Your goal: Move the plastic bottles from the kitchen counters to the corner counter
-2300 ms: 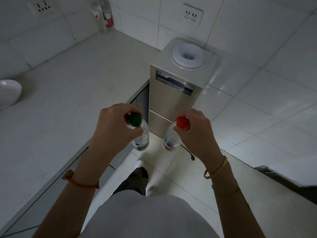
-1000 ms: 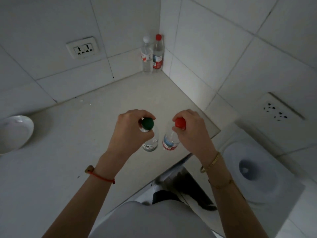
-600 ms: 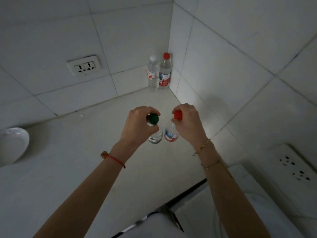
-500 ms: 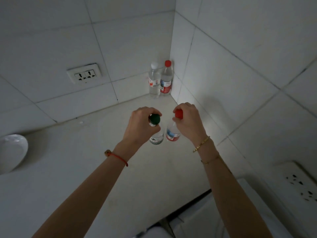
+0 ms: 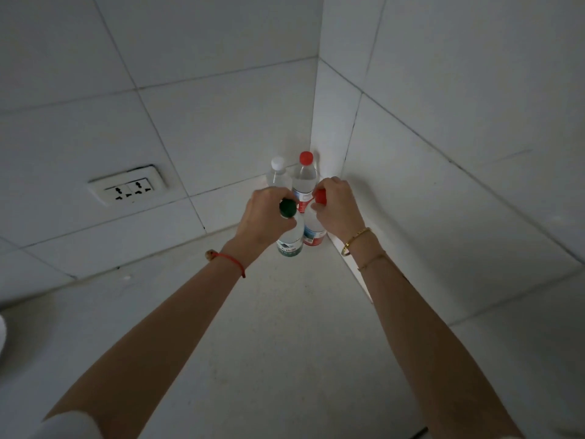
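My left hand [image 5: 262,217] grips the neck of a clear bottle with a green cap [image 5: 289,240]. My right hand [image 5: 338,207] grips the neck of a clear bottle with a red cap and red label [image 5: 313,234]. Both bottles hang upright side by side, close to the white corner counter [image 5: 285,327]; I cannot tell whether their bases touch it. Right behind them, against the wall corner, stand a white-capped bottle [image 5: 278,174] and a red-capped bottle [image 5: 304,177].
White tiled walls close the corner at the back and on the right. A double wall socket [image 5: 128,189] sits on the back wall to the left. The rim of a white bowl [image 5: 2,335] shows at the left edge.
Both hands have carried their bottles forward into the corner, up to the two standing bottles. The view has moved closer and the bowl has slid almost out of sight.
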Demonstrator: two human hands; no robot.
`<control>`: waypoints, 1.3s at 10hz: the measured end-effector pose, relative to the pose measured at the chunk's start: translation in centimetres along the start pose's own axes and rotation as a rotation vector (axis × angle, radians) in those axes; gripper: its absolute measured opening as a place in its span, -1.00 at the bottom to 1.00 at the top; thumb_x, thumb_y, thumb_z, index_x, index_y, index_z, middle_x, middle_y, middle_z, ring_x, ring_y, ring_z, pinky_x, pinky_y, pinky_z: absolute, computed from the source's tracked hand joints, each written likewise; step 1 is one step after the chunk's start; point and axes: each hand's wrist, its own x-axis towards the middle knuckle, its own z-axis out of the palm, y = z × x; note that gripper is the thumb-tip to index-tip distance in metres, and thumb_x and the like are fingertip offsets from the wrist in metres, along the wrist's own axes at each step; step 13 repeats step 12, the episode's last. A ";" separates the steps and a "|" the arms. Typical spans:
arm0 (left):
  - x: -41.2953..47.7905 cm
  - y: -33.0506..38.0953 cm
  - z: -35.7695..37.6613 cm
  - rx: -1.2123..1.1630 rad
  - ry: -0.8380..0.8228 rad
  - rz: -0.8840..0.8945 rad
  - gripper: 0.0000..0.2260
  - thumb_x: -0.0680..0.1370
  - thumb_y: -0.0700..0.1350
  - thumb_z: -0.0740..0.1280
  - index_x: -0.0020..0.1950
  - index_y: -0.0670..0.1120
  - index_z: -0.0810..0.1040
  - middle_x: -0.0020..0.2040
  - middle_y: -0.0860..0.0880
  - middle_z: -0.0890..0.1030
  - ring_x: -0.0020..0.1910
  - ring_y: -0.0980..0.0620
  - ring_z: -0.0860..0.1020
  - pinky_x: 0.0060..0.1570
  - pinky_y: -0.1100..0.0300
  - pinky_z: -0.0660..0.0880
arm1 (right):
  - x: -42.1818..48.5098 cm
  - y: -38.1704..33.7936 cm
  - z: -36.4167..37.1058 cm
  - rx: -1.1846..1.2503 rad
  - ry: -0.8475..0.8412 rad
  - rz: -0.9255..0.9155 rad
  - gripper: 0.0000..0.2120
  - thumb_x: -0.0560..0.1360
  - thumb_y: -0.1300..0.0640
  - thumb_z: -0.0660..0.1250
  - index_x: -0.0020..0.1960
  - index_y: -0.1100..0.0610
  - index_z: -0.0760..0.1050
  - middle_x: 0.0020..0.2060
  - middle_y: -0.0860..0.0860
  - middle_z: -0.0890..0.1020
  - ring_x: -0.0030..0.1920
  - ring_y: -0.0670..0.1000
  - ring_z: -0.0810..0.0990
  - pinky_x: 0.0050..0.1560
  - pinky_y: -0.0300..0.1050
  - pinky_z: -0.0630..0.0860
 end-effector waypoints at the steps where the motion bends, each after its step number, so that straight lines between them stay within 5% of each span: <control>1: 2.4 -0.4 0.8 -0.010 -0.003 -0.011 -0.68 0.30 -0.28 0.48 0.02 -0.06 0.63 -0.04 -0.03 0.67 -0.07 0.03 0.57 -0.05 0.27 0.43 | 1.9 0.8 0.7 -0.018 -0.015 0.001 -0.83 0.44 0.31 0.36 0.01 0.18 0.49 -0.01 0.11 0.54 0.04 0.05 0.45 0.06 -0.25 0.35; 6: 8.2 -2.2 3.3 0.018 -0.075 -0.022 -0.69 0.37 -0.36 0.40 0.07 -0.11 0.60 0.01 -0.09 0.65 0.00 -0.03 0.59 0.04 0.26 0.44 | 6.4 1.6 2.9 -0.196 -0.021 -0.088 -0.79 0.43 0.27 0.38 0.04 0.24 0.46 0.01 0.18 0.54 0.06 0.13 0.50 0.21 -0.01 0.47; 10: 6.9 -3.1 2.9 -0.090 -0.077 0.002 -0.55 0.44 -0.26 0.41 0.31 -0.06 0.45 0.22 -0.08 0.56 0.17 -0.04 0.54 0.22 0.10 0.46 | 5.1 1.4 1.9 -0.112 -0.031 0.026 -0.62 0.47 0.26 0.35 0.27 0.17 0.41 0.21 0.13 0.47 0.20 0.09 0.50 0.25 -0.15 0.40; 13: 4.9 -2.9 1.5 -0.175 -0.047 0.015 -0.59 0.45 -0.18 0.41 0.29 -0.05 0.46 0.26 -0.06 0.54 0.20 -0.04 0.53 0.20 0.11 0.46 | 2.9 0.7 0.7 -0.097 0.012 0.034 -0.66 0.51 0.19 0.33 0.27 0.16 0.42 0.22 0.12 0.50 0.25 0.10 0.47 0.30 -0.15 0.35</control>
